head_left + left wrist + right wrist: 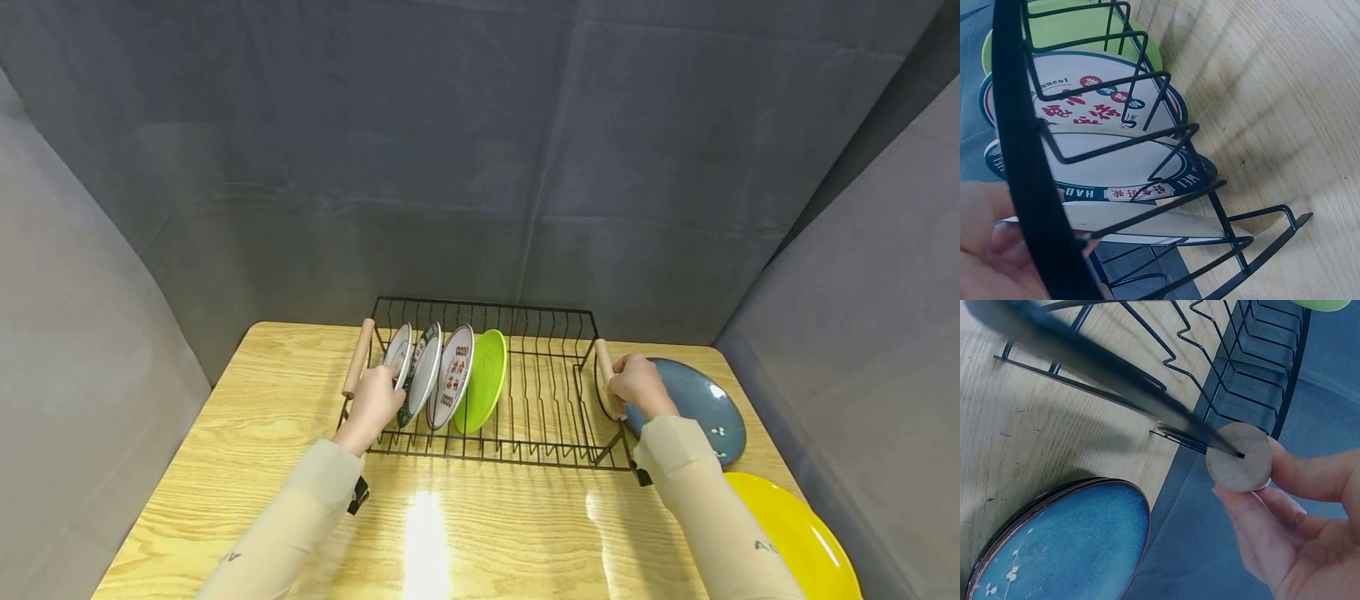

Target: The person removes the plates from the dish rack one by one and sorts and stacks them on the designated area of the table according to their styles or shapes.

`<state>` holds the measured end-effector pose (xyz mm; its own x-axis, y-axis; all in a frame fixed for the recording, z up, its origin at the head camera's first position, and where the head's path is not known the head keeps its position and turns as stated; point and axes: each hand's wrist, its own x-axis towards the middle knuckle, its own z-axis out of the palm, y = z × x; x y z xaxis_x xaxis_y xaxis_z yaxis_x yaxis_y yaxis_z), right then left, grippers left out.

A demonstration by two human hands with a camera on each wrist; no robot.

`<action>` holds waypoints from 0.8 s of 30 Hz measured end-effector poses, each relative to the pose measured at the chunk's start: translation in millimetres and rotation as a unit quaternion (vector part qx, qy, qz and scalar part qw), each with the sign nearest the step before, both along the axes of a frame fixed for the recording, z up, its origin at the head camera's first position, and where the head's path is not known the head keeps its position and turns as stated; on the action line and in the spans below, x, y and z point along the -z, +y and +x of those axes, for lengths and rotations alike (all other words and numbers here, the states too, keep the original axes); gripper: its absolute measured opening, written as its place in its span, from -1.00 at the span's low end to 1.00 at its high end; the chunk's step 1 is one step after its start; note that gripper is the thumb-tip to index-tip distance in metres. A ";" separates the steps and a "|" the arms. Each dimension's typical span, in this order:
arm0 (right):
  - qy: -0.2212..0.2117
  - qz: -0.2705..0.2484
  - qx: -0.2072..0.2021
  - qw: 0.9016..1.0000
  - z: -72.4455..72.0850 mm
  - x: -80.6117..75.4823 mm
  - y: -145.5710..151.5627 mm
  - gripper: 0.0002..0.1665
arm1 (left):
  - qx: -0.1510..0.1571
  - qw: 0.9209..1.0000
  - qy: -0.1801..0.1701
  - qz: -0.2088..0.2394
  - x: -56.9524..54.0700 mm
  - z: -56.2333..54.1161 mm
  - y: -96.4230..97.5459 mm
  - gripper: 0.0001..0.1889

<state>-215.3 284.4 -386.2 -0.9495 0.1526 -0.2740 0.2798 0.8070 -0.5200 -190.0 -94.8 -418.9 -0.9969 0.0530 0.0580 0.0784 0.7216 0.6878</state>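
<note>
A black wire dish rack with a wooden handle at each end holds several plates standing on edge. My left hand pinches the rim of the leftmost white plate, which stands in the rack; in the left wrist view the thumb and fingers lie either side of that plate's edge. To its right stand a white plate with a dark patterned rim, a white plate with red lettering and a lime-green plate. My right hand grips the right wooden handle.
A blue plate lies on the wooden table just right of the rack. In front of it, near the right edge, is a yellow plate. Grey cloth hangs behind and on both sides. The left wooden handle stands beside my left hand.
</note>
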 end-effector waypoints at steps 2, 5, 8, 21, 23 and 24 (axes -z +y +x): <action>0.000 -0.001 0.002 1.000 0.7 -0.8 -0.2 -0.48 | 0.000 1.000 0.007 -0.001 0.8 -0.6 0.3 -0.73; 0.000 -0.004 0.002 1.000 1.7 -2.0 -0.8 -0.47 | -0.002 1.000 0.016 -0.002 3.3 -2.0 0.1 -0.83; 0.000 0.001 0.004 1.000 2.3 -2.7 -1.1 -0.48 | -0.007 1.000 0.022 0.000 4.6 -3.2 0.0 -0.87; -0.013 -0.004 0.004 1.000 2.1 -3.2 -2.5 -0.55 | -0.030 0.998 0.047 0.003 4.8 -3.8 -2.3 -0.93; -0.010 -0.002 0.006 1.000 2.4 -3.6 -2.2 -0.53 | -0.038 0.997 0.061 0.005 -1.4 -4.3 -2.6 -0.91; -0.009 -0.002 0.007 1.000 2.4 -3.5 -1.8 -0.52 | -0.042 0.997 0.064 0.006 -5.4 -4.6 -2.7 -0.83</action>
<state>-212.9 282.6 -382.7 -0.9424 0.1647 -0.2913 0.3000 0.8011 -0.5179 -194.7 -97.5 -413.4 -0.9823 -0.0319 0.1845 0.1051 0.7215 0.6844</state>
